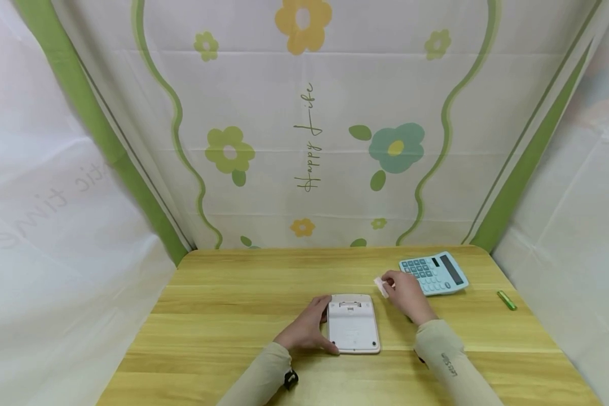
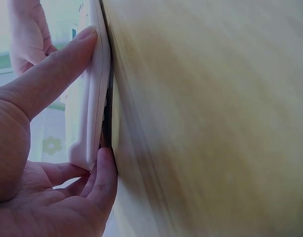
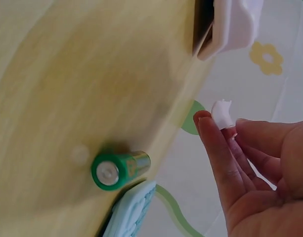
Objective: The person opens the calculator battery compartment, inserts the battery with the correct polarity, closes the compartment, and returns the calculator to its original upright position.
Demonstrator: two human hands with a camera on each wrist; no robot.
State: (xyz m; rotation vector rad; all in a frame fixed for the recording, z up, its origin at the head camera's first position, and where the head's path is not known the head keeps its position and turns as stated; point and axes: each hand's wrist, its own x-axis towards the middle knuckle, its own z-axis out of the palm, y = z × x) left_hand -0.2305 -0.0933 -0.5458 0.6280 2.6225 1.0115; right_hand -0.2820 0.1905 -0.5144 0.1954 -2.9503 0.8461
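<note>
A pale pink-white calculator [image 1: 354,330] lies face down on the wooden table, the battery slot [image 1: 350,305] near its far edge uncovered. My left hand [image 1: 309,327] grips it along the left side. In the left wrist view the thumb [image 2: 67,69] presses on its edge and back, while the other fingers reach round a corner, some tucked beneath. Just right of the calculator, my right hand [image 1: 406,293] pinches a small white battery cover [image 1: 381,286] between thumb and fingertips. The right wrist view shows this cover [image 3: 222,114] held above the table.
A light blue calculator [image 1: 436,276] rests face up at the back right, partly behind my right hand. Farther right lies a green battery [image 1: 506,300], also visible in the right wrist view. Printed curtains [image 1: 264,101] enclose the wooden table [image 1: 223,316] at the back and sides.
</note>
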